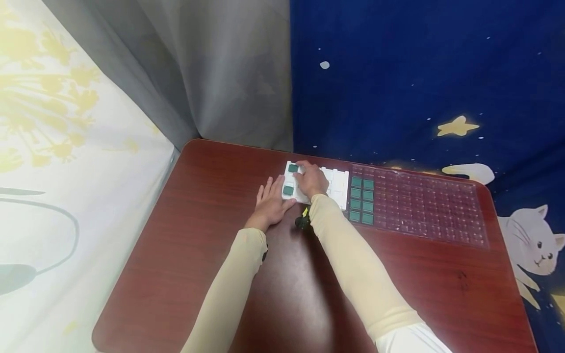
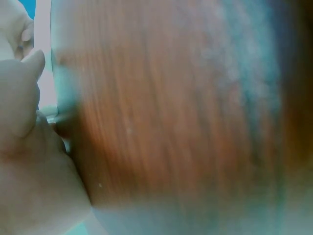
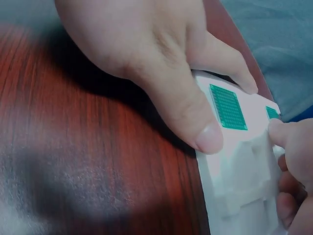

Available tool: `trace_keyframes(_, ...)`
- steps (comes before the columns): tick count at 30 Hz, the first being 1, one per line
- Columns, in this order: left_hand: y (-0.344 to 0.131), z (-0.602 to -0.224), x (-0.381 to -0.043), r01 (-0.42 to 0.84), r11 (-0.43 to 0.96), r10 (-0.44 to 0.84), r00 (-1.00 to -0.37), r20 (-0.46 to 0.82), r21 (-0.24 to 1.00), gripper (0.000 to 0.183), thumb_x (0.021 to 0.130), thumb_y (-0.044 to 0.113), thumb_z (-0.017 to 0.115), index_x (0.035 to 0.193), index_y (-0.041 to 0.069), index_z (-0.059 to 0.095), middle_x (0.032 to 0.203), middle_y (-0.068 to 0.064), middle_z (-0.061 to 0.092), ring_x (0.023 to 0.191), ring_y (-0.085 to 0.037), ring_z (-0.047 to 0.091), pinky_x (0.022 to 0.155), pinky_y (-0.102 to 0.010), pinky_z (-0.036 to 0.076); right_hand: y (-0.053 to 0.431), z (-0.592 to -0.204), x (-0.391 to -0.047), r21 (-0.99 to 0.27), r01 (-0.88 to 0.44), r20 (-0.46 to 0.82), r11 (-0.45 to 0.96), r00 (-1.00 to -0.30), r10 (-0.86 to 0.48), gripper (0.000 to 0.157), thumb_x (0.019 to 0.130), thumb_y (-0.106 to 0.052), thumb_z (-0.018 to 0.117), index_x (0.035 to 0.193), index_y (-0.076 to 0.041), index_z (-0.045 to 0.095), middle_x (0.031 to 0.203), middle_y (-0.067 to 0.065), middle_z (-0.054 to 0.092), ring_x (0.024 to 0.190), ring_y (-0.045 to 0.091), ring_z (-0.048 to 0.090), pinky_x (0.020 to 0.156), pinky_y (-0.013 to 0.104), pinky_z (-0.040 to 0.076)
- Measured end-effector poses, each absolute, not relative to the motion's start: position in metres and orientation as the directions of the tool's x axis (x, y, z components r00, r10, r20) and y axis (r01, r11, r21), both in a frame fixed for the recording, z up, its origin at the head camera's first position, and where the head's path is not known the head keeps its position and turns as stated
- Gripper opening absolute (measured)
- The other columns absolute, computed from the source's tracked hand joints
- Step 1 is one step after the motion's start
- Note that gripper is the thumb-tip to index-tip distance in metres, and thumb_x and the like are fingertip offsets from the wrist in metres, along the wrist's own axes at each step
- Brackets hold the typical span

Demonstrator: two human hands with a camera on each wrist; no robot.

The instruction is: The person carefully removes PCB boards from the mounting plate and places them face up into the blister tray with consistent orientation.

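A white slotted tray lies near the table's far edge. Two green perforated circuit boards sit at its left end: a nearer board and a farther board. My left hand rests at that end with fingers spread and straight, its thumb pressing the tray's front edge by the nearer board. Over the tray, my right hand has its fingers curled; thumb and index finger pinch at the right side of the farther board. The left wrist view catches mostly tabletop, with part of the left hand at its side.
Right of the white tray, a clear plastic sheet with a grid of pockets stretches along the reddish-brown table. Two columns of green boards lie at its left end. Grey curtain and blue curtain hang behind the table.
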State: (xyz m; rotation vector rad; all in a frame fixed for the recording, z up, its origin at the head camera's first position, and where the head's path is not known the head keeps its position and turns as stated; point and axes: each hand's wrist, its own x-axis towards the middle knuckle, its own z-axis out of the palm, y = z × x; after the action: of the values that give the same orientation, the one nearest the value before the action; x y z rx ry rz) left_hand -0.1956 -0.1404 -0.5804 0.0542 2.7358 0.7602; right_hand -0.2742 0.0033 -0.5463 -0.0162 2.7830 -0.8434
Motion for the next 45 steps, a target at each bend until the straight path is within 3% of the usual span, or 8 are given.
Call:
trace_keyframes(5,-0.141,-0.585,-0.197,-0.039,0.858,0.117,-0.956,-0.269,0.511,0.086,0.103,0.057,0.046,0.166,0.024,-0.003,0.175,0.004,0.001,0.162,-0.022,-0.010,0.130,-0.051,-0.005,-0.002,-0.549,-0.274,-0.522,0.082,-0.232,0.849,-0.971,-0.049,0.042,0.101,-0.039,0.061,0.142,-0.037,0.056,0.136,0.013,0.061,0.120,0.033,0.062,0.097,0.050,0.052)
trace_keyframes(19,-0.140,-0.581,-0.196,-0.039,0.855,0.120,-0.956,-0.269,0.517,0.085,0.104,0.056,0.045,0.166,0.023,-0.003,0.175,0.004,0.001,0.162,-0.023,-0.008,0.131,-0.052,-0.005,-0.006,-0.547,-0.274,-0.482,0.100,-0.235,0.871,-0.972,-0.019,0.043,0.102,-0.036,0.056,0.144,-0.037,0.054,0.136,0.013,0.061,0.120,0.034,0.060,0.097,0.050,0.052)
trace_keyframes(36,-0.139,-0.576,-0.196,-0.049,0.856,0.116,-0.952,-0.284,0.515,0.085,0.104,0.056,0.046,0.166,0.024,-0.003,0.175,0.005,-0.001,0.162,-0.021,-0.011,0.131,-0.050,-0.006,-0.001,-0.545,-0.273,-0.560,0.104,-0.213,0.822,-0.977,-0.021,0.038,0.103,-0.035,0.057,0.140,-0.036,0.057,0.137,0.011,0.063,0.122,0.034,0.061,0.100,0.052,0.051)
trace_keyframes(40,-0.140,-0.576,-0.195,-0.053,0.856,0.111,-0.953,-0.282,0.514,0.085,0.104,0.056,0.046,0.166,0.024,-0.003,0.175,0.004,0.000,0.162,-0.021,-0.011,0.131,-0.050,-0.007,0.002,-0.547,-0.272,-0.582,0.067,-0.192,0.810,-0.980,-0.057,0.036,0.102,-0.033,0.059,0.138,-0.035,0.058,0.133,0.010,0.065,0.121,0.032,0.062,0.100,0.050,0.051)
trace_keyframes(45,-0.143,-0.576,-0.194,-0.049,0.859,0.111,-0.954,-0.278,0.510,0.086,0.104,0.055,0.047,0.166,0.022,-0.003,0.175,0.003,0.000,0.162,-0.023,-0.011,0.130,-0.051,-0.007,0.004,-0.548,-0.268,-0.627,0.020,-0.163,0.779,-0.981,-0.106,0.036,0.101,-0.031,0.062,0.137,-0.030,0.060,0.115,0.009,0.069,0.109,0.029,0.062,0.093,0.046,0.051)
